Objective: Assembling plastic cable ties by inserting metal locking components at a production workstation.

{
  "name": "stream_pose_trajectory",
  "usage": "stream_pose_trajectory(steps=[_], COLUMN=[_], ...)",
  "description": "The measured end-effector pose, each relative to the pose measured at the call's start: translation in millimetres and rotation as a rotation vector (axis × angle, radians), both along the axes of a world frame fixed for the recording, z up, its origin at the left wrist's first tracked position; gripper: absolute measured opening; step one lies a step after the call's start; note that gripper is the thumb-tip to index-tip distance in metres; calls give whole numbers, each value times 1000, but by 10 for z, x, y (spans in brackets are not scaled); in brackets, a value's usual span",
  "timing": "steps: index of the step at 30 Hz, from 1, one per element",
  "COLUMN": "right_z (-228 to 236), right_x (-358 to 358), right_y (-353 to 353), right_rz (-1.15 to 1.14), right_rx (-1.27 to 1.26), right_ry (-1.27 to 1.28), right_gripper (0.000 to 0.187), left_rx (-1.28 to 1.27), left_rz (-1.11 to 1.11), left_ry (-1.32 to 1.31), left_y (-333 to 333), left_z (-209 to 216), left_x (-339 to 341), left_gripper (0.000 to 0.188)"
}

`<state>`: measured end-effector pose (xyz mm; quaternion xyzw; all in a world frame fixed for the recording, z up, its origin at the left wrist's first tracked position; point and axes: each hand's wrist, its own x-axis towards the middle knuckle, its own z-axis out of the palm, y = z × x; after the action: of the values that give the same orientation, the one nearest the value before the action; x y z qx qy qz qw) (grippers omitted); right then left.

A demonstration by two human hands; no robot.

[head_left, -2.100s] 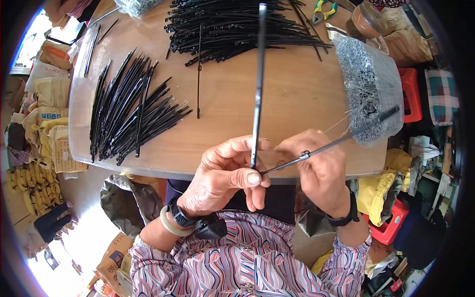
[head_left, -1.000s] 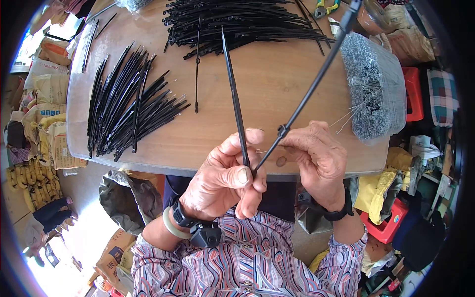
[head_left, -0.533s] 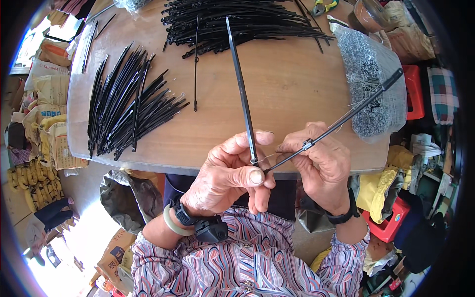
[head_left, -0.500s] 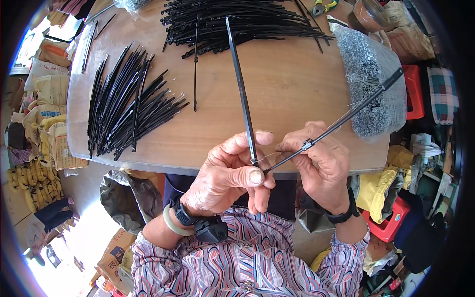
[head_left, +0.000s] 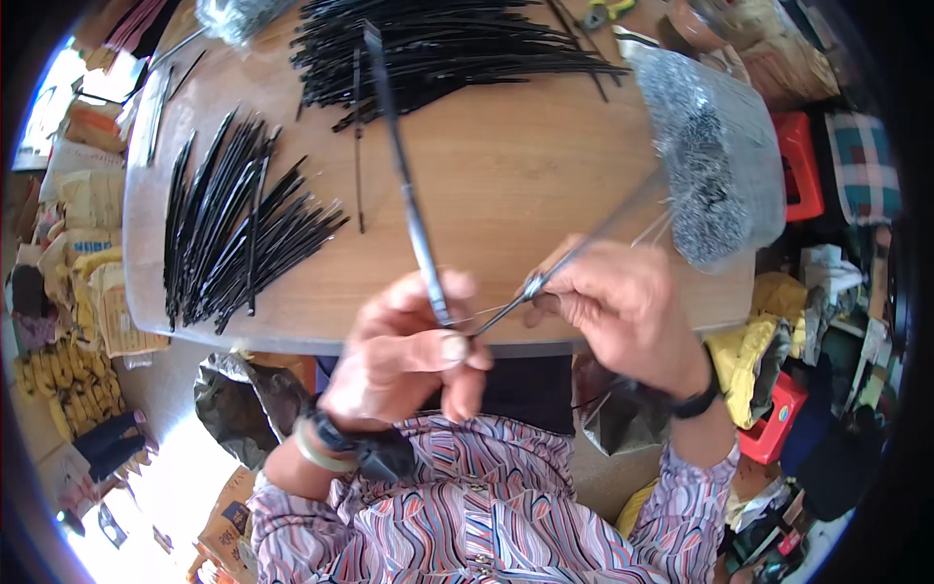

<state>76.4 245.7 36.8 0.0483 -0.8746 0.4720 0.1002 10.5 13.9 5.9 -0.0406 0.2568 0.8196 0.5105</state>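
Note:
My left hand (head_left: 389, 355) is closed, thumb and fingers pinching the lower end of a slim black rod (head_left: 404, 175) that looks like an umbrella rib. The rod points up and away over the table. From the same pinch a thinner second rod (head_left: 501, 315) slants up to the right and carries a small clip (head_left: 532, 284). My right hand (head_left: 623, 302) is closed around this second rod near the clip, its fingertips blurred. Thin wires (head_left: 654, 226) stick out behind that hand. A fine wire spans between the two hands.
Black rods lie in a fanned bundle (head_left: 233, 234) at the left and a larger pile (head_left: 418, 58) at the back. A clear bag of small metal pieces (head_left: 710, 165) lies at the right of the wooden table (head_left: 506, 175). Yellow-handled pliers (head_left: 608, 12) lie far back.
Both hands have shifted left in the picture, partly with the whole view. My right hand's fingers have moved onto the second rod at the clip, and that rod's far part is now blurred.

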Motion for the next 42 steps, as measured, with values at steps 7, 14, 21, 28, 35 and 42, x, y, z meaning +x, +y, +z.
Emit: stream_pose_trajectory(steps=[7, 14, 21, 28, 35, 42], right_z=[241, 111, -34, -111, -54, -275], right_x=[-268, -292, 48, 177, 101, -98], right_y=[279, 232, -142, -223, -295, -372], right_rz=[375, 284, -68, -136, -146, -237], right_rx=[-113, -161, 359, 466, 637, 557], right_ry=[-347, -342, -2, 140, 52, 96], right_gripper=[18, 20, 28, 28, 11, 15], left_rx=[-554, -610, -626, -677, -572, -684], left_rz=[-183, -305, 76, -175, 4, -20], left_ry=[1310, 1380, 1010, 1365, 1973, 1979], left_y=[-174, -168, -117, 235, 223, 59], left_z=[362, 269, -25, 190, 58, 33], left_x=[-273, -386, 73, -85, 6, -66], left_gripper=[37, 31, 25, 18, 42, 41])
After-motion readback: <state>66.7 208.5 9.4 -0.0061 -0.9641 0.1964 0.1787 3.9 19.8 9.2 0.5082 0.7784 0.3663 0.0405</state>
